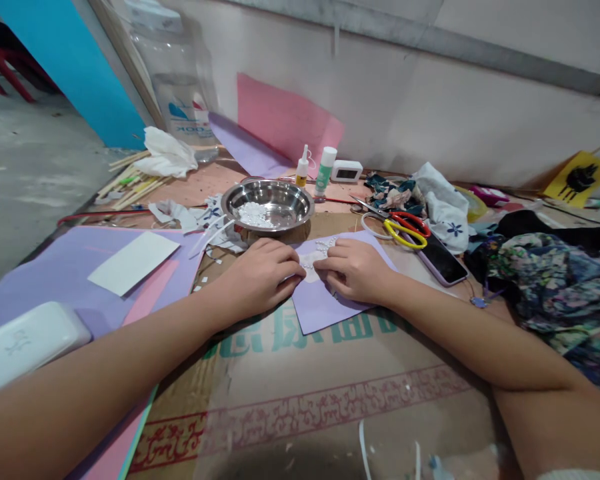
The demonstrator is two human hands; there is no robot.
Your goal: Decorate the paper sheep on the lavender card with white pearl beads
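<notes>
Both of my hands rest on a small lilac paper card lying on brown cardboard. My left hand is curled, its fingertips pinched at the card's left edge near a row of small white beads. My right hand is also curled, fingers pressed down on the card beside the left fingertips. What the fingertips pinch is too small to make out. Just beyond the hands stands a steel bowl with white bits inside.
Scissors with red and yellow handles and a phone lie to the right, by piled fabric. Glue bottles stand behind the bowl. Lilac and pink sheets, a white case and wooden sticks lie left.
</notes>
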